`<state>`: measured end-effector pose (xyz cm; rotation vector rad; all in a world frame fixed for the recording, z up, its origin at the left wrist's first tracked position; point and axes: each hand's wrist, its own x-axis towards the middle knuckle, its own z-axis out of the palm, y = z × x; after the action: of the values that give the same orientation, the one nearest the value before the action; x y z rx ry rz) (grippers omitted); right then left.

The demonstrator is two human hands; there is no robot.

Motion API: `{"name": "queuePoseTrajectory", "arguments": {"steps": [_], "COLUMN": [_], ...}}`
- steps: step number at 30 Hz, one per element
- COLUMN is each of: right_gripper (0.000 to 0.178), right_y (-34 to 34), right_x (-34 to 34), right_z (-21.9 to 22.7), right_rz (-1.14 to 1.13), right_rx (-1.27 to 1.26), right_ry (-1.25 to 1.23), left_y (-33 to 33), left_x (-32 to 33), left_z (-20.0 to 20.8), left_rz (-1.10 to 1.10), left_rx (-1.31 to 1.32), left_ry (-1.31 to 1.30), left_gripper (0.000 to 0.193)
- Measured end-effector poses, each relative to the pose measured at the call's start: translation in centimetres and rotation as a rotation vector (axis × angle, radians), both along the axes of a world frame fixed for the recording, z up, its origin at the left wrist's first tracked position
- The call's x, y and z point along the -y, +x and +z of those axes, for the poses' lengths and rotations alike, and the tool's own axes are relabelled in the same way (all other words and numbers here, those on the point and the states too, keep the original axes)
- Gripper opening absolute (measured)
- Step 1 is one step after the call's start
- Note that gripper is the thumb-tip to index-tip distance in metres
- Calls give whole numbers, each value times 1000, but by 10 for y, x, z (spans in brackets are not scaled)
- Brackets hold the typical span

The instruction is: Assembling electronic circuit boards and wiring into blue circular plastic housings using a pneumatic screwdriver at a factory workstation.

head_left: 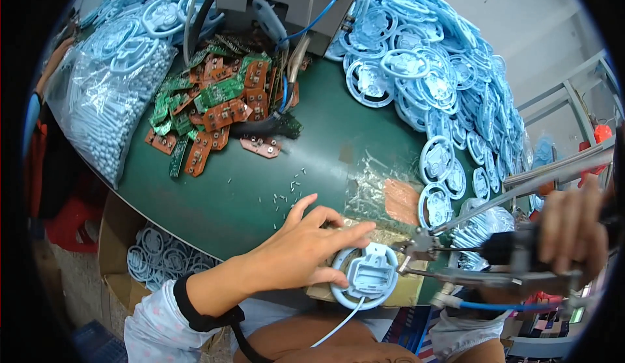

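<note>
Left hand (296, 246) loosely spread, thumb on blue ring housing (371, 278) near front edge of green tabletop (335, 112). Right hand (573, 229) blurred, fingers curled round black tool (506, 248). Tabletop runs open between circuit boards (224, 113) and housing pile (433, 80).

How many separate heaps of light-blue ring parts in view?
3: upper-left heap; right-side heap on the green table; lower-left heap in the carton. Single ring part at the left hand not counted; more may be hidden.

Head camera: head-worn fisheye, facing down and forward
Left hand (309, 246): close
Green tabletop (325, 119): spread beyond
</note>
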<state>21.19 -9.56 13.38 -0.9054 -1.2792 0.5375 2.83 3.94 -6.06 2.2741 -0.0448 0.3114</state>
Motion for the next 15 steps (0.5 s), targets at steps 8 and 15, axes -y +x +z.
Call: {"name": "queuePoseTrajectory", "arguments": {"steps": [8,15], "right_gripper": [54,12], "right_y": [-32,-18], "right_x": [-4,-6], "right_z": [26,4], "right_rz": [160,194], "right_rx": [97,74], "right_ry": [-100,-130], "left_y": [2,5], "left_x": [-1,0], "left_z": [-5,-6], "left_rz": [51,33], "left_rx": [29,53], "left_ry": [-97,-138], "left_gripper": [97,94]}}
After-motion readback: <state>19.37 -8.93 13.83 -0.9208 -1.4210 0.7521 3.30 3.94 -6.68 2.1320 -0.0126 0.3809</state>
